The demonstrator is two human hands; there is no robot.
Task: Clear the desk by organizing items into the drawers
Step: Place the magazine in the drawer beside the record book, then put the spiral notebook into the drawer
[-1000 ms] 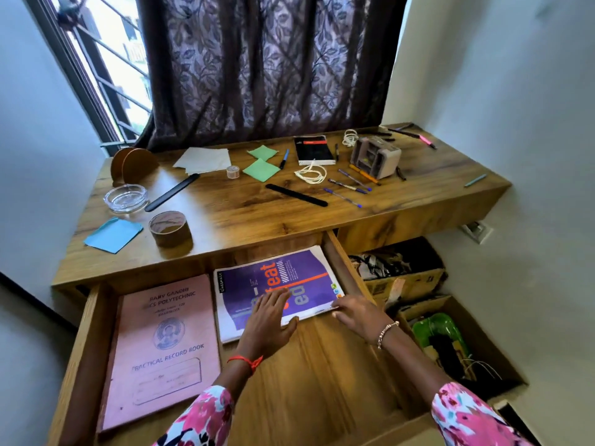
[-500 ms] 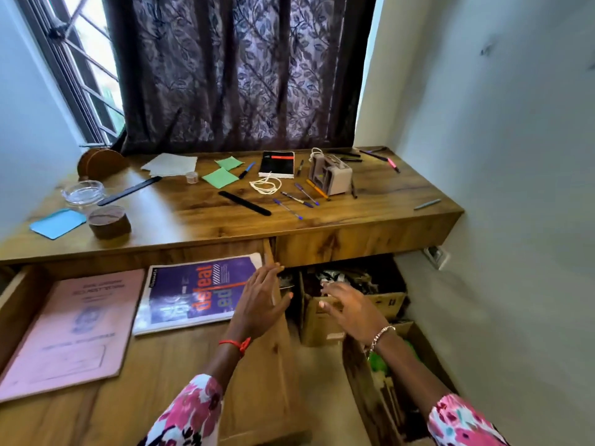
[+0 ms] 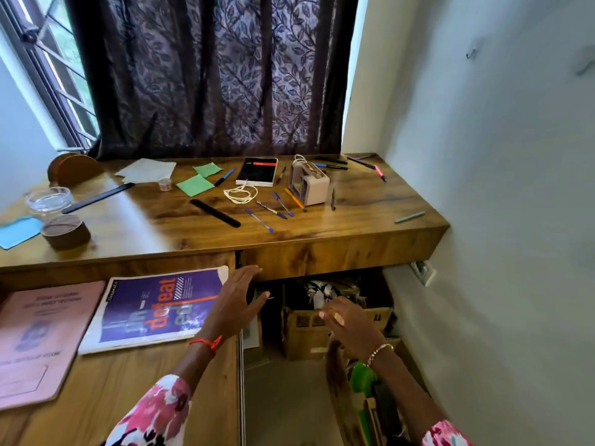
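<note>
Your left hand [image 3: 236,304] hovers over the right-hand wall of the open drawer [image 3: 112,391], with its fingers [image 3: 249,272] straight, slightly spread and gripping nothing. The fingertips lie at the lower edge of the closed drawer front [image 3: 338,255]; you cannot tell whether they touch it. Your right hand [image 3: 349,329] hovers to the right, below the surface [image 3: 161,226] and in front of a cardboard box [image 3: 309,329] that stands underneath. Its fingers [image 3: 331,309] are blurred but appear loosely extended, and they hold nothing. Inside the open drawer, a purple magazine [image 3: 154,310] lies flat just left of the left hand, its right edge partly covered by the hand and wrist. A pink record book [image 3: 38,339] lies flat to the left of the magazine. The remaining items lie on the surface, well apart from both hands. Near the middle are a black notebook [image 3: 257,171], a coiled white cord [image 3: 240,194] touching the notebook's front edge, two green notes [image 3: 194,185] and a black ruler [image 3: 215,213]. Several pens [image 3: 259,219] are scattered beside a small beige box [image 3: 308,184]. At the left end are a roll of tape [image 3: 66,231], a glass dish [image 3: 49,198] and a blue sheet [image 3: 17,231]. One grey pen [image 3: 409,217] lies alone near the right edge.
</note>
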